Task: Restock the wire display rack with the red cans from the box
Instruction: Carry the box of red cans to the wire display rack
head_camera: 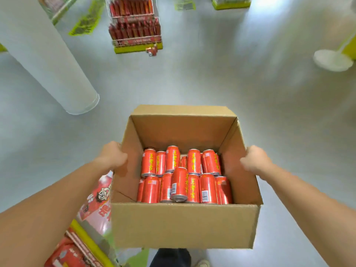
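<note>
Grey floor (192,78); red cans (179,182) lie in box (183,224), long axes pointing ahead

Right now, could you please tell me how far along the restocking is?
Done: the wire rack ahead already looks largely stocked. In hand: the left hand and right hand grip the open box by its side walls. Left: the red cans lying inside it are yet to be shelved.

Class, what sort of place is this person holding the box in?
Probably a supermarket or shop floor: a wire display rack stocked with red goods stands ahead, another yellow-based display sits beyond, and the cardboard box holds red cans.
</note>
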